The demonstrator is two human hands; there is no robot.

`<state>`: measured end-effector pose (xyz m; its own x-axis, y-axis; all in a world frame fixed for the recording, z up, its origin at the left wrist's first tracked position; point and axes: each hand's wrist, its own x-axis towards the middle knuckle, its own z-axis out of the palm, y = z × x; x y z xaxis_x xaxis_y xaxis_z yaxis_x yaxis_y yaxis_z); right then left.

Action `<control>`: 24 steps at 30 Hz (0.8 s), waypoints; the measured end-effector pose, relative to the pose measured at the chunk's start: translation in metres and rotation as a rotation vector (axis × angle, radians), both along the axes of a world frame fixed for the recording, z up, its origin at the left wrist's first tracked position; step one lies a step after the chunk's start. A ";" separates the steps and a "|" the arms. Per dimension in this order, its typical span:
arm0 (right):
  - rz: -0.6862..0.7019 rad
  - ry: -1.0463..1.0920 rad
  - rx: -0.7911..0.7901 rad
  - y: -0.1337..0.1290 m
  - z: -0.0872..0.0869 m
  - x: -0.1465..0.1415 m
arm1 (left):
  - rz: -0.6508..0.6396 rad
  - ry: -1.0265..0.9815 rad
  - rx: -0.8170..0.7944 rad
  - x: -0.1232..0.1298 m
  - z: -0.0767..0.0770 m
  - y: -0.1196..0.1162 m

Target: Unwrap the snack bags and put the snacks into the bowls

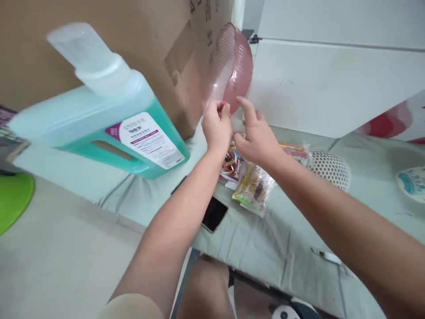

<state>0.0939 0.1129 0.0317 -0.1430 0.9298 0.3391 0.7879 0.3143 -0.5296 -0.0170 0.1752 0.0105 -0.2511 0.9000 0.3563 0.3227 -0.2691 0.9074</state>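
A pink, shiny inflated balloon (pixel 237 66) stands upright beside the cardboard box, its lower end at my fingers. My left hand (pixel 217 126) pinches the balloon's bottom end between thumb and fingers. Just right of it is my right hand (pixel 255 135), its index finger extended toward the balloon and its thumb apart, with nothing visible in it. Below my hands lie snack packets in clear and coloured wrapping (pixel 255 186). Partly behind my left forearm, a dark phone (pixel 215 214) rests on the pale green cloth.
A large jug of green liquid (pixel 146 133) stands at the left before a cardboard box (pixel 139 40). White boxes (pixel 305 84) line the back right. A white perforated object (pixel 330 170) and a patterned cup (pixel 413 184) sit on the cloth-covered table (pixel 252 239).
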 end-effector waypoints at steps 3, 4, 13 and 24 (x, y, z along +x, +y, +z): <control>0.043 0.115 0.008 -0.042 0.006 0.003 | 0.018 0.080 0.028 -0.004 0.018 -0.054; 0.060 0.159 0.000 -0.058 0.007 0.006 | 0.016 0.106 0.031 -0.004 0.023 -0.072; -0.339 0.625 -0.112 -0.232 -0.018 0.122 | -0.158 0.315 0.290 0.052 0.032 -0.175; -0.870 1.216 0.121 -0.290 -0.046 0.251 | -0.554 0.624 0.517 0.199 0.014 -0.274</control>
